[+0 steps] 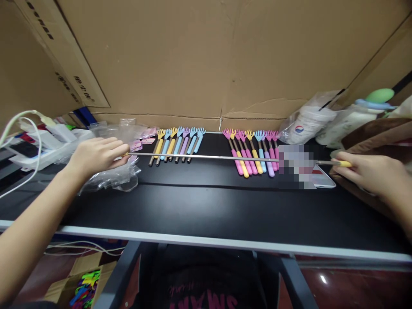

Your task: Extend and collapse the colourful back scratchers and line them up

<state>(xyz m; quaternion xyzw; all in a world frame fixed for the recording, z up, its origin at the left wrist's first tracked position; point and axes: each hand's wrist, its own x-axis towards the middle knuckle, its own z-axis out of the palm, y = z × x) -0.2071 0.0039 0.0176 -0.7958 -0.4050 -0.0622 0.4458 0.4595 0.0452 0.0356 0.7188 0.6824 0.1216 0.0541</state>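
Observation:
A telescopic back scratcher (pixel 206 157), its thin metal rod drawn out long, spans level above the black table between both hands. My left hand (pixel 99 156) is closed around its left end, where a little yellow shows at the fingertips. Around the yellow part at the right end my right hand (pixel 375 171) is closed. Behind the rod lie two rows of back scratchers with claw-shaped heads: a left row (pixel 177 146) in yellow, blue and purple, and a right row (pixel 252 154) in pink, yellow, blue and purple.
Clear plastic bags (pixel 112 178) lie beside my left hand, near a white power strip (pixel 61 143) with cables. A bagged cup (pixel 307 124) and a bottle (pixel 360 113) stand back right. Cardboard (pixel 193 64) walls the table's rear. Below left, an open box (pixel 80 283) holds colourful pieces.

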